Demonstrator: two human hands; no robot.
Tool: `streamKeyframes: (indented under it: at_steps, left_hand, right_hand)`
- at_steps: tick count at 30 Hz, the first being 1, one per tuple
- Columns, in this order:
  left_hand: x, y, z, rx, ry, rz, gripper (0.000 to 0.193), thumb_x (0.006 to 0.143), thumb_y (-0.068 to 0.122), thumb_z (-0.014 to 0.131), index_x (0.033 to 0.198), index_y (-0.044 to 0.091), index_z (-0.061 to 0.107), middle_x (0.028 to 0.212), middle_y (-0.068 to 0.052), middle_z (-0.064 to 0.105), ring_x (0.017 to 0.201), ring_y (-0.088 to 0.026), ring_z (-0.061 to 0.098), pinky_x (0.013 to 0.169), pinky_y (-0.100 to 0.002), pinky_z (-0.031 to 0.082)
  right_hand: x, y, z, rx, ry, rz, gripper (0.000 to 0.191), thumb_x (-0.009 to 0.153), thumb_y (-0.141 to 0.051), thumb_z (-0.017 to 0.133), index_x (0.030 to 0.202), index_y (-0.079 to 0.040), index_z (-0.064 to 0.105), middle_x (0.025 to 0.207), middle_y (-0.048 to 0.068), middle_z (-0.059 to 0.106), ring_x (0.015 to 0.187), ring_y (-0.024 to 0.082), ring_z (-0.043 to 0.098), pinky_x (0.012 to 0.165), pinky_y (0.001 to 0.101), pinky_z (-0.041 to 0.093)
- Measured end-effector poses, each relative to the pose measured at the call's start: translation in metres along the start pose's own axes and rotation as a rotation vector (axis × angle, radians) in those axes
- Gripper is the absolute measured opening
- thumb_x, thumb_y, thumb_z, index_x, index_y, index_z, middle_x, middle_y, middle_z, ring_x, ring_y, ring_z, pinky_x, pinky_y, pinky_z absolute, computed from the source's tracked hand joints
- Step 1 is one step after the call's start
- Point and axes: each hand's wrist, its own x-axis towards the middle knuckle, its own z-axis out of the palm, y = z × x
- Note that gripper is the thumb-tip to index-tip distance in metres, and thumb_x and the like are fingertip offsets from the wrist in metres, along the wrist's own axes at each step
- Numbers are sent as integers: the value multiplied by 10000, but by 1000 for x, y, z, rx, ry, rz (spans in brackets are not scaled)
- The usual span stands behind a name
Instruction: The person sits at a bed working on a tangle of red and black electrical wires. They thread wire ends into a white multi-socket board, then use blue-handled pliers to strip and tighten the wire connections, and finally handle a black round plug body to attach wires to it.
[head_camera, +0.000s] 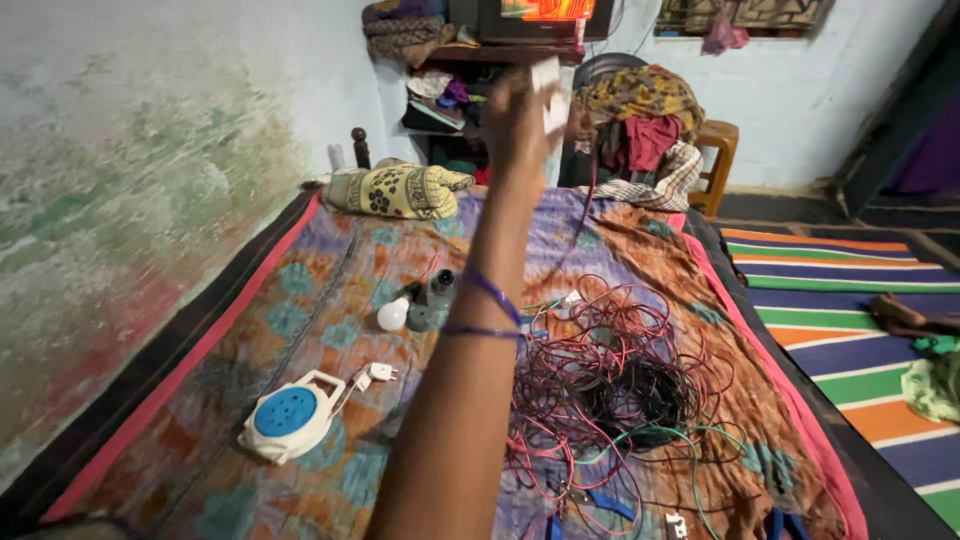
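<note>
Going left to right with the wire pile (610, 385) as the reference. Far left of it on the bed (300, 300) sits the blue-and-white cord reel (285, 417), flat on its back, its short lead and white plug (380, 373) trailing toward the pile, probably so it's ready to plug into. Just up-left of the pile is a bulb (393, 314) lying on its side next to a dark holder (435, 300).

Then your arm comes up over the pile's left edge, and your hand (520, 115) is raised high, well above and behind the pile. It's closed around a small white block (548, 95), which looks like a switch or socket piece, though it's too blurred to be sure. Its long side stands roughly upright and tips a bit right. A dark wire seems to hang from there down to the pile, which would explain lifting it. Which hand it is, honestly I'm guessing right; the other's out of shot.
</note>
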Motion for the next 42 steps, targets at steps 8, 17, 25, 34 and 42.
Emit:
streamKeyframes:
  at_steps: [8,17,25,34,42]
  left_hand:
    - [33,-16,-19,262,-281,499,176,949,88,623,1107,19,656,867,-94,737,645,-177,713,544,-332,610]
    - [-134,-215,-231,470,277,-389,218,834,167,773,989,36,691,778,-94,676,608,-240,616,504,-375,466]
    - [-133,-188,-221,156,174,-363,223,886,189,762,1033,31,701,824,-57,720,622,-138,692,548,-275,574]
    - [-136,-162,-196,285,-14,-279,194,903,178,700,928,-15,713,807,-81,710,645,-133,653,573,-311,558]
    - [-137,-154,-212,499,60,-100,197,856,165,687,908,-25,705,801,-71,728,724,-142,643,680,-339,515]
  right_hand:
    - [10,2,7,-7,14,6,288,1026,-326,572,1140,-117,734,885,170,712,671,323,627,599,427,498]
    - [-20,0,2,-24,61,10,298,1027,-331,582,1181,-134,743,919,191,728,704,359,662,628,454,526]
    - [-99,-20,-43,-14,146,49,312,1027,-336,591,1218,-148,752,950,209,742,733,391,693,653,479,550]
    - [-100,-26,109,417,104,364,331,1028,-341,602,1258,-165,762,985,230,757,766,427,727,682,507,578]
    - [-85,-6,159,73,315,58,283,902,-323,689,1045,-89,759,873,154,766,750,344,746,661,450,562]
